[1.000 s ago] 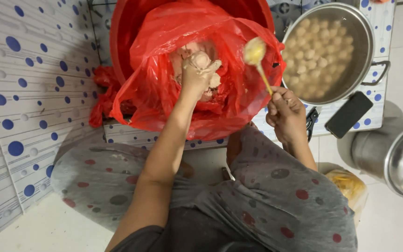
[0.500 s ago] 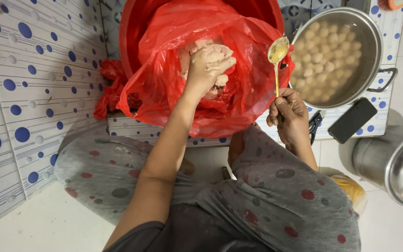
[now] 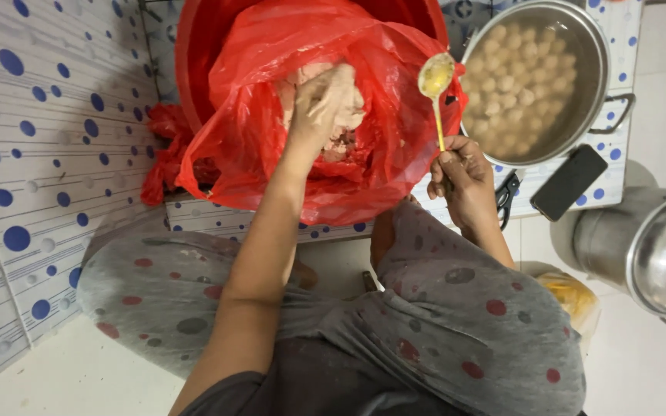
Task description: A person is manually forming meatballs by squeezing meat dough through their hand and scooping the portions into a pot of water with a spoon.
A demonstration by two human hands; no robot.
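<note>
My left hand (image 3: 325, 104) reaches into a red plastic bag (image 3: 256, 131) that lines a red tub (image 3: 194, 54). Its fingers are closed on a lump of pale paste (image 3: 348, 115) inside the bag and are smeared with it. My right hand (image 3: 464, 173) holds a yellow spoon (image 3: 435, 81) by its handle, bowl up, between the bag and a metal pot (image 3: 603, 54). The spoon's bowl has a thin coat of paste. Several pale balls (image 3: 526, 77) float in the pot's liquid.
A black phone (image 3: 568, 182) lies beside the pot, with scissors (image 3: 507, 196) next to it. A second steel pot (image 3: 657, 254) stands at the right. A yellow bag (image 3: 572, 296) lies by my knee. A dotted mat (image 3: 32, 154) covers the left floor.
My left hand has gone deeper into the bag and closed on paste. My right hand has carried the spoon a little to the right, toward the metal pot.
</note>
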